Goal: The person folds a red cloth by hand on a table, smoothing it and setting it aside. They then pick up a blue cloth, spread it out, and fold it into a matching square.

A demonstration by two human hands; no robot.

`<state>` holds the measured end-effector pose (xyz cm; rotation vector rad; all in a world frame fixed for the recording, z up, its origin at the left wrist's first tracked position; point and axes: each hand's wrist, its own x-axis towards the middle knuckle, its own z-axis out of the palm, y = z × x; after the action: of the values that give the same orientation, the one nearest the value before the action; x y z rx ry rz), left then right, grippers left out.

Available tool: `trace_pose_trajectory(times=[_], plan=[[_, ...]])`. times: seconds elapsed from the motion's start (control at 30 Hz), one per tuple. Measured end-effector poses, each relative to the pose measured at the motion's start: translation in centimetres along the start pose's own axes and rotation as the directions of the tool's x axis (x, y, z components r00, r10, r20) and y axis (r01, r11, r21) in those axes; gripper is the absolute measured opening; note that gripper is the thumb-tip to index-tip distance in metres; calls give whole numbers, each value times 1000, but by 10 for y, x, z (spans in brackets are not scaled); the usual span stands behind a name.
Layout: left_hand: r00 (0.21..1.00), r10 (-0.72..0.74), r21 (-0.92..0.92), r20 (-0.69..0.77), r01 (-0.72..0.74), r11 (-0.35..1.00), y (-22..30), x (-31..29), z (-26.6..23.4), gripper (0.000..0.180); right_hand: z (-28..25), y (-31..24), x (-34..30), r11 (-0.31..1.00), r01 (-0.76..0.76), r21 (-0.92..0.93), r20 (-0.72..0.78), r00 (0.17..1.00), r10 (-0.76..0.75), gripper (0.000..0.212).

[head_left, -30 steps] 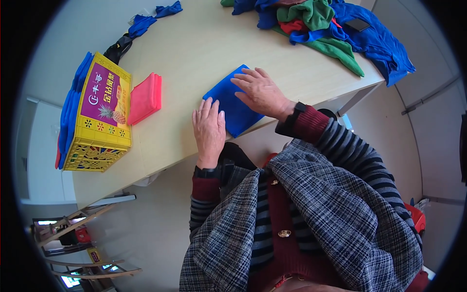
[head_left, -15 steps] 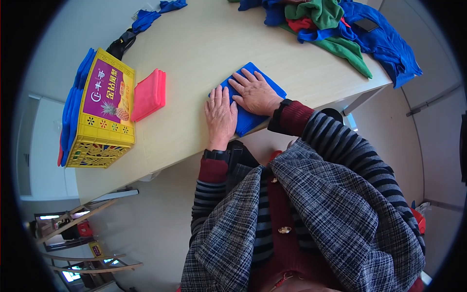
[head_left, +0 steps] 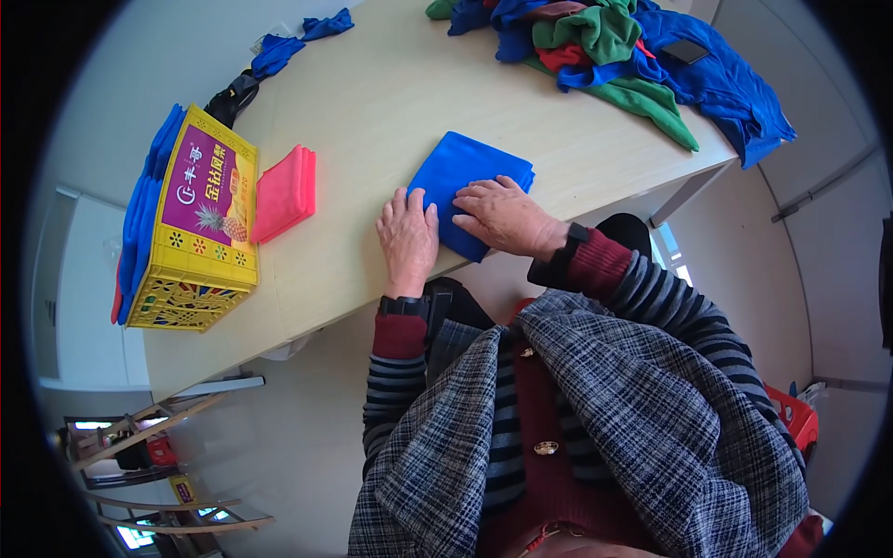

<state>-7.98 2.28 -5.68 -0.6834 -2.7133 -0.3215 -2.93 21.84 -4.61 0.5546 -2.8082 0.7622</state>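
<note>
A folded blue cloth [head_left: 460, 160] lies flat near the front edge of the table. My left hand [head_left: 409, 244] rests along its left side, fingertips at the cloth's edge and fingers stretched out. Across the lower right part of the cloth lies my right hand [head_left: 512, 219], its fingers extended and slightly bent on top of the fabric. Neither hand grips anything. Farther left, a small stack of folded pink cloths [head_left: 286, 193] leans against a yellow plastic crate [head_left: 244, 265].
Folded blue cloths [head_left: 149, 219] hang over the crate's far left side. A loose heap of green, blue and red cloths [head_left: 595, 46] lies at the back right, with a dark phone-like object [head_left: 686, 51] on it. The pale wooden table [head_left: 363, 93] ends close to me.
The blue cloth has turned a little on the table. My right hand has slid down and right from its middle, and my left hand has shifted slightly left and down.
</note>
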Motion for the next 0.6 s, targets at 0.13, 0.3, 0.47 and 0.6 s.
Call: trace_pose_trajectory(times=[0.13,0.3,0.47,0.6], plan=[[999,-36,58,-21,37,998,31,-35,-21,29,1,17,11,999,39,8,-44,998,-39,36],[998,-59,-96,-12,58,994,41,-59,-35,24,-16,11,16,993,-47,112,51,998,42,34],[994,-64,-117,-90,53,992,22,-23,-35,27,-5,4,29,997,-30,-75,-81,996,24,46],[988,72,-130,-133,-89,988,0,9,7,43,28,9,35,973,-26,-229,-165,986,-12,58]])
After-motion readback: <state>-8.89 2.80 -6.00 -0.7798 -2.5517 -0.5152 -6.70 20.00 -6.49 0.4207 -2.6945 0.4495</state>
